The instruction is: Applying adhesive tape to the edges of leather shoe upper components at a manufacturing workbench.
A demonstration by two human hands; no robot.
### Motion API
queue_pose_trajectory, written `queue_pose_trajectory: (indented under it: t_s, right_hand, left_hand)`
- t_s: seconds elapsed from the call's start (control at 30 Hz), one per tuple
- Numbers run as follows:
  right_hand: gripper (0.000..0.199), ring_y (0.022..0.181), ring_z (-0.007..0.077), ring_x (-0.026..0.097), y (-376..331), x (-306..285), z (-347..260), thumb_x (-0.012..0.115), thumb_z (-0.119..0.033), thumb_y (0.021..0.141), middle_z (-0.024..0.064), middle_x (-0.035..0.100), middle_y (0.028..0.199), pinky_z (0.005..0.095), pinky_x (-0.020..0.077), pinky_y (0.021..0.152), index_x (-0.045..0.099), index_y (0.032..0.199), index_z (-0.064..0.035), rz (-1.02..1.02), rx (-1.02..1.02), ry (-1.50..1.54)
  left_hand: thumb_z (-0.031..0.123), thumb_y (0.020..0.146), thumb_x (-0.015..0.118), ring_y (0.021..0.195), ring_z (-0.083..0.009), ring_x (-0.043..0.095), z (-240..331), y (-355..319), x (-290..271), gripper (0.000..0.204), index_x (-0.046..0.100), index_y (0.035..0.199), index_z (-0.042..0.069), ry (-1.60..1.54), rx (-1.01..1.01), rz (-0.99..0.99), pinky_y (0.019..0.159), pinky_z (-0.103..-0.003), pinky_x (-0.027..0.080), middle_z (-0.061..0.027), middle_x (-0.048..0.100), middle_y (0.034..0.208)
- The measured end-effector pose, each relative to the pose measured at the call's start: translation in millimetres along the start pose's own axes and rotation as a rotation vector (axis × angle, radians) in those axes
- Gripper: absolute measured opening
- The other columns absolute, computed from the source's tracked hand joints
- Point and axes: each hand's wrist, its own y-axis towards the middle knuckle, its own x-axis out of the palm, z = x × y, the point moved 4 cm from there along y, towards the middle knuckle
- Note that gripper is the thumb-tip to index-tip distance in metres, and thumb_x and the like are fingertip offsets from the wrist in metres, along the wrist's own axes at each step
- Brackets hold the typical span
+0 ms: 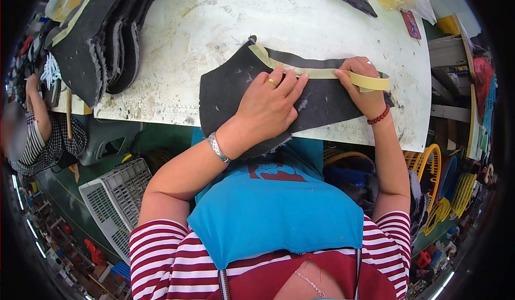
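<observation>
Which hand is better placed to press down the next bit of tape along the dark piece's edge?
Probably the left hand. It lies flat on the dark fabric piece, fingertips already on the laid yellow tape strip. The right hand is busy holding the tape roll at the strip's free end.

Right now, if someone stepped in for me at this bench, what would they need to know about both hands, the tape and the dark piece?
Left hand: flat on the dark fabric piece, fingers pressing the yellowish tape strip down.
Right hand: holds the tape roll, strip running out of it along the piece's upper edge.
Done: tape lies from the upper left corner across to the right hand.
Left: the stretch under the right hand; the tape is not yet cut from the roll.
</observation>
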Motion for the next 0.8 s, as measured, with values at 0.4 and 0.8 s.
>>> queue_pose_trajectory:
  t_s: [0.4, 0.8]
  right_hand:
    - [0.02, 0.079, 0.0306, 0.061, -4.4, 14.7, -44.2, 0.077, -0.018, 0.081, 0.009, 0.06, 0.082, 0.044, 0.0482, 0.072, 0.059, 0.08, -0.0098, -0.018, 0.027, -0.304]
    - [0.043, 0.098, 0.0268, 0.068, -21.1, 14.0, -55.0, 0.071, -0.004, 0.08, 0.0132, 0.068, 0.109, 0.0383, 0.0522, 0.088, 0.066, 0.122, -0.0039, 0.275, 0.195, 0.186]
  left_hand:
    - [0.007, 0.079, 0.071, 0.119, -0.0269, 0.056, -29.9, 38.5, -24.3, 0.044, 0.076, 0.122, 0.017, 0.108, 0.109, 0.008, 0.098, -0.041, 0.045, -0.0057, 0.063, 0.116]
    - [0.004, 0.074, 0.072, 0.121, -0.0351, 0.064, 28.3, 19.8, 12.3, 0.055, 0.064, 0.128, -0.006, -0.227, 0.079, 0.174, 0.102, -0.044, 0.053, -0.0177, 0.066, 0.124]
